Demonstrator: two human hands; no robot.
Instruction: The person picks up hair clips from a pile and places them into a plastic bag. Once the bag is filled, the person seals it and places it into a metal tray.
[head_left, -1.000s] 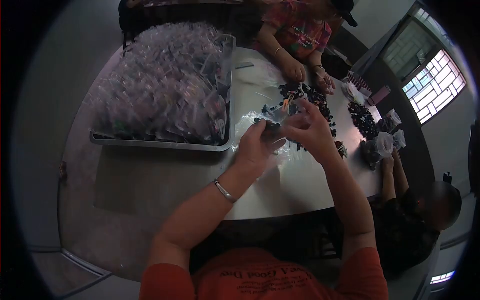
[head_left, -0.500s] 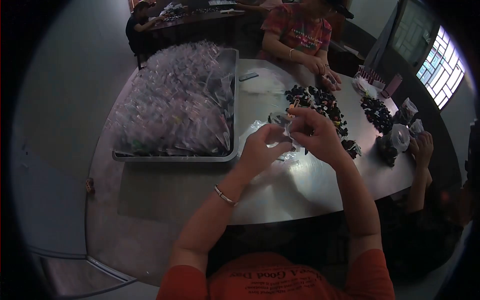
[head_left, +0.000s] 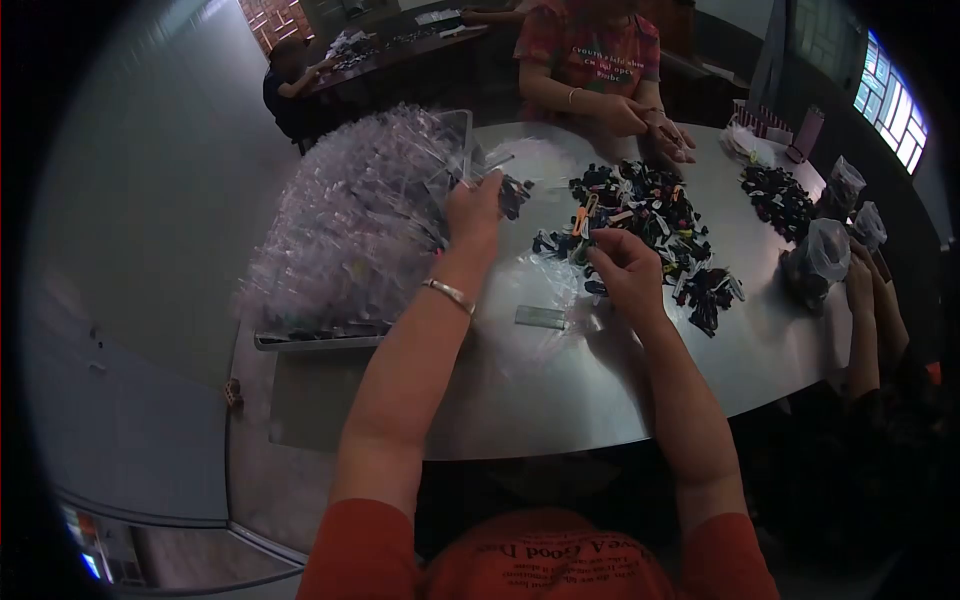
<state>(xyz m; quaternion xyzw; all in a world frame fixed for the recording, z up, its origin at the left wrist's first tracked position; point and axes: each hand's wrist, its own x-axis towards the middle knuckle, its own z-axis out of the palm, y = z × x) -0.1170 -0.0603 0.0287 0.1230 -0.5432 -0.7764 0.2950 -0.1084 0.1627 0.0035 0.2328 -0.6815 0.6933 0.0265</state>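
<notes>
From where I sit, the right hand (head_left: 632,275) is the nearer one to the main heap of small dark pieces (head_left: 650,205), which lies just beyond its fingertips on the table (head_left: 480,420). Its thumb and forefinger are brought close together beside an orange clip (head_left: 580,222), whose long axis runs roughly near to far; I can't tell whether they grip anything. The left hand (head_left: 474,215) is at the right edge of the tray (head_left: 330,345), beside the piled clear bags (head_left: 350,220). A smaller dark cluster (head_left: 516,196) shows just to the right of its fingers; whether the hand holds it or a bag, I can't make out. Between the forearms, a pale flat piece (head_left: 541,317) lies with its long axis left to right.
</notes>
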